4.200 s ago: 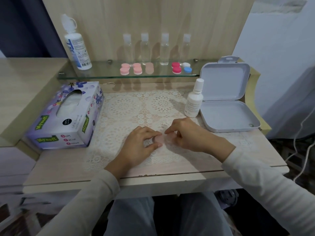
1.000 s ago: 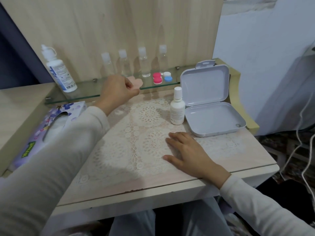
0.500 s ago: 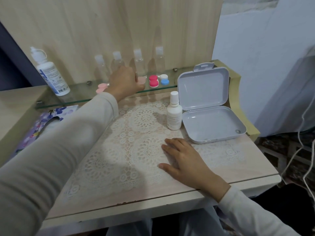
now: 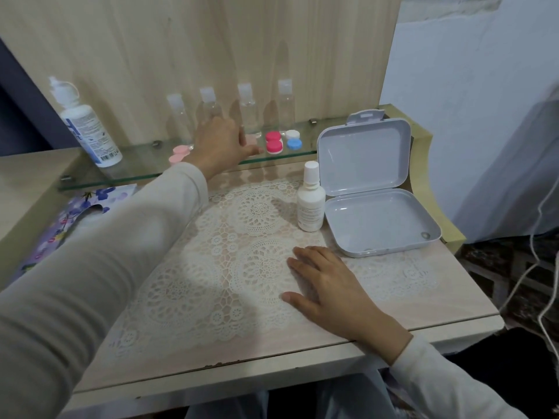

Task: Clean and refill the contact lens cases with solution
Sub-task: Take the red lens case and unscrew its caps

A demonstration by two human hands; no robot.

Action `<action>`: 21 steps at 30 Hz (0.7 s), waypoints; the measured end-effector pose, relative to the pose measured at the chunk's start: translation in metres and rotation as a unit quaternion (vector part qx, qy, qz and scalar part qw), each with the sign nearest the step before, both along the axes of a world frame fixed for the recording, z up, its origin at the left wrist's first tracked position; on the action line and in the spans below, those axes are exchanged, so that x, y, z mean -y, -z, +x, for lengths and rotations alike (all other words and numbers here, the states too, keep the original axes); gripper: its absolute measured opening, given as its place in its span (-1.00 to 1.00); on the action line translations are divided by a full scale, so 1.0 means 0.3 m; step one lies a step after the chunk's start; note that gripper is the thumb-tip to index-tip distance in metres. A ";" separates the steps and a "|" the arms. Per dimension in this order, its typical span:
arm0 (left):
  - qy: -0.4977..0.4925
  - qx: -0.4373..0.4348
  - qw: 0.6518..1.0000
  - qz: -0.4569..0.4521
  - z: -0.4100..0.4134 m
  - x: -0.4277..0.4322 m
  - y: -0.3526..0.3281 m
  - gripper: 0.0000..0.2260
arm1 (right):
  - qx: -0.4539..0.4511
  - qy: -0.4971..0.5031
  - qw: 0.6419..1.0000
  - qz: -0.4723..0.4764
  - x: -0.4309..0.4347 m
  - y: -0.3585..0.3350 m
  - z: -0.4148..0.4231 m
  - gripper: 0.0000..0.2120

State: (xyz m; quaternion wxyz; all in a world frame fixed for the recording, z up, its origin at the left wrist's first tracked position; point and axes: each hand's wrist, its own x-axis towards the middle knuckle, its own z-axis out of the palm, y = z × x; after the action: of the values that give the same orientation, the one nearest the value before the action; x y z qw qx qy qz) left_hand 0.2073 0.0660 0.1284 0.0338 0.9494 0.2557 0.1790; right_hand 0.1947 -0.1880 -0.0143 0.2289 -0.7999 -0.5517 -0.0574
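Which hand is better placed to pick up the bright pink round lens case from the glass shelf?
Left. The left hand is at the glass shelf, thumb tip close beside the bright pink round lens case. The right hand lies flat on the white lace mat, farther away.

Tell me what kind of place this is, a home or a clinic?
Most likely a home vanity or desk corner, not a clinic: a lace mat covers the tabletop, a flowered tissue box sits at the left, and coloured lens cases line a small glass shelf.
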 end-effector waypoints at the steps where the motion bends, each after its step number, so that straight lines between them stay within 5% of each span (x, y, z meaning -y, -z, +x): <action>1: 0.000 0.003 1.000 0.006 0.000 0.001 -0.003 -0.59 | -0.001 0.001 1.000 -0.001 0.000 0.000 0.001 -0.43; 8: 0.045 0.083 0.995 0.031 0.018 0.017 -0.040 -0.65 | -0.013 -0.003 1.000 -0.004 0.001 0.003 0.001 -0.42; 21: 0.129 -0.059 0.989 0.029 0.088 0.057 -0.020 -0.74 | -0.014 -0.004 1.000 -0.002 0.002 0.005 0.003 -0.45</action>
State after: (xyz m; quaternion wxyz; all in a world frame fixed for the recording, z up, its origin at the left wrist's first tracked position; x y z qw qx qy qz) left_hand 0.2337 0.0488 0.1343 0.0139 0.9840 0.1275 0.1237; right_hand 0.1955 -0.1885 -0.0157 0.2351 -0.7988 -0.5520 -0.0445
